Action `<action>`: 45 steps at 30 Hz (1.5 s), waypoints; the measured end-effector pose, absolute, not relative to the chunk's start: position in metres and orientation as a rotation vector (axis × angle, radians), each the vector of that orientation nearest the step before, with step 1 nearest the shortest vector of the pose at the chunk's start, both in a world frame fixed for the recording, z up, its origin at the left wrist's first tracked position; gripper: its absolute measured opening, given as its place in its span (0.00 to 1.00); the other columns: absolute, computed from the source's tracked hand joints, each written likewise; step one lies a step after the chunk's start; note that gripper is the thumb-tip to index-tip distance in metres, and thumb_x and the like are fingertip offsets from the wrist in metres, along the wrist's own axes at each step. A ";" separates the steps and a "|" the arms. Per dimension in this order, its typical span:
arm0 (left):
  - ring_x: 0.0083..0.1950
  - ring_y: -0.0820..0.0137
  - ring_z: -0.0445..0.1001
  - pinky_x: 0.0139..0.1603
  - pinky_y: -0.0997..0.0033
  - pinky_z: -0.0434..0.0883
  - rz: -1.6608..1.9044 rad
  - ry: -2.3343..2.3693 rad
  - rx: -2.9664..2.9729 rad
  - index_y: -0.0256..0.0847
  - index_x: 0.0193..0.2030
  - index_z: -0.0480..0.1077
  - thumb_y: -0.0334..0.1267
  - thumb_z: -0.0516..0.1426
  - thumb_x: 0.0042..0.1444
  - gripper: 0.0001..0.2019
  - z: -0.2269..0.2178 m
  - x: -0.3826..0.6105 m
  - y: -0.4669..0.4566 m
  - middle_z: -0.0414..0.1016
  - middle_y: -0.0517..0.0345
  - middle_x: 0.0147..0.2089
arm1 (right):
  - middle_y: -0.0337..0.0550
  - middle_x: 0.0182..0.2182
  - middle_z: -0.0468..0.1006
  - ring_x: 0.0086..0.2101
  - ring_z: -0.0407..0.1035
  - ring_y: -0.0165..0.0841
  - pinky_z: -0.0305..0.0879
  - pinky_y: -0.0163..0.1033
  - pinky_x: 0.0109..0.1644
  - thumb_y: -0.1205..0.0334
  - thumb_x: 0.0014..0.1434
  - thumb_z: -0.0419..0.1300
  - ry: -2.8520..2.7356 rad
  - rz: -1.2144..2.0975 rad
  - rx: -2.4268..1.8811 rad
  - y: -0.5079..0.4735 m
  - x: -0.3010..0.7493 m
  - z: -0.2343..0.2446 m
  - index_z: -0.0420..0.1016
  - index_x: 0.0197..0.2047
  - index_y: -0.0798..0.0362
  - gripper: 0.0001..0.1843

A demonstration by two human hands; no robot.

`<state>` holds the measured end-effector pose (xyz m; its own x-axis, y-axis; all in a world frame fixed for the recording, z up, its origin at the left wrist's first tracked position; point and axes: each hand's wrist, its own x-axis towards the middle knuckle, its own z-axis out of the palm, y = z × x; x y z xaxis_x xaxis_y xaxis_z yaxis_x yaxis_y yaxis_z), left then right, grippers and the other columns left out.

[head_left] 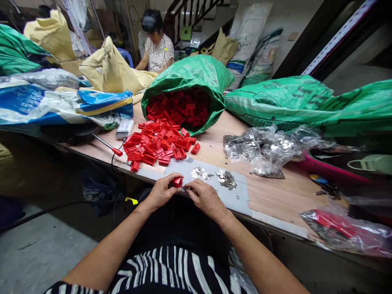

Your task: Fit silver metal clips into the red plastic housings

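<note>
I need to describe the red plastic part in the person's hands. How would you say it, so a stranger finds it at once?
Beside the open green woven sack on the wooden workbench lies a loose pile of red plastic parts. The one you want is apart from that pile: a single part held in the left hand, touched by the right hand.

The bare forearms are angling inward — the left forearm (104, 255) rising from 7 o'clock, the right forearm (260, 257) from 5 o'clock — with both wrists bending slightly. The left hand (161, 192) is curling closed, and the right hand (206, 199) is pinching, its fingertips (187, 187) meeting the left hand's grip.
</note>
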<state>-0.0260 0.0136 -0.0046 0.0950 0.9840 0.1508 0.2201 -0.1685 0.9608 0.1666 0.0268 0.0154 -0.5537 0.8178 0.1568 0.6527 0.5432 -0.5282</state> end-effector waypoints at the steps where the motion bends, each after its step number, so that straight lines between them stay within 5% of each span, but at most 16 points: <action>1: 0.43 0.66 0.73 0.49 0.71 0.67 1.149 1.236 1.537 0.47 0.46 0.75 0.31 0.63 0.45 0.19 -0.005 -0.026 0.014 0.78 0.59 0.41 | 0.43 0.39 0.76 0.39 0.72 0.32 0.67 0.36 0.45 0.67 0.61 0.55 -2.400 0.585 -1.201 0.027 0.167 0.016 0.76 0.43 0.50 0.10; 18: 0.39 0.66 0.72 0.45 0.72 0.66 1.149 1.222 1.467 0.45 0.41 0.76 0.33 0.64 0.44 0.15 -0.003 -0.024 0.015 0.77 0.59 0.39 | 0.44 0.37 0.75 0.37 0.71 0.33 0.66 0.36 0.42 0.71 0.61 0.53 -2.439 0.491 -1.298 0.021 0.151 0.017 0.74 0.40 0.51 0.09; 27: 0.38 0.69 0.71 0.46 0.73 0.65 1.261 1.206 1.374 0.43 0.40 0.74 0.29 0.64 0.43 0.15 -0.003 -0.017 0.009 0.76 0.60 0.37 | 0.45 0.42 0.71 0.42 0.67 0.33 0.64 0.40 0.47 0.65 0.65 0.49 -2.241 0.723 -1.137 0.022 0.171 0.018 0.67 0.48 0.50 0.11; 32: 0.39 0.72 0.73 0.46 0.75 0.66 1.374 1.042 0.970 0.41 0.41 0.73 0.30 0.66 0.45 0.15 0.007 -0.005 -0.002 0.76 0.60 0.39 | 0.38 0.34 0.73 0.34 0.68 0.31 0.63 0.38 0.41 0.63 0.65 0.47 -2.144 0.935 -1.161 0.012 0.184 0.026 0.64 0.49 0.49 0.10; 37: 0.41 0.69 0.77 0.47 0.72 0.69 1.252 0.689 0.482 0.37 0.30 0.67 0.35 0.64 0.50 0.09 0.019 0.004 -0.013 0.78 0.56 0.34 | 0.31 0.22 0.68 0.25 0.65 0.28 0.62 0.35 0.37 0.60 0.67 0.46 -2.122 1.119 -1.066 0.003 0.182 0.035 0.58 0.61 0.50 0.20; 45: 0.36 0.69 0.79 0.50 0.66 0.73 1.161 0.599 0.090 0.32 0.36 0.71 0.31 0.56 0.59 0.04 0.016 0.010 -0.019 0.79 0.51 0.35 | 0.38 0.30 0.76 0.31 0.72 0.32 0.67 0.36 0.38 0.55 0.67 0.49 -2.167 1.031 -1.062 -0.002 0.179 0.037 0.62 0.61 0.47 0.20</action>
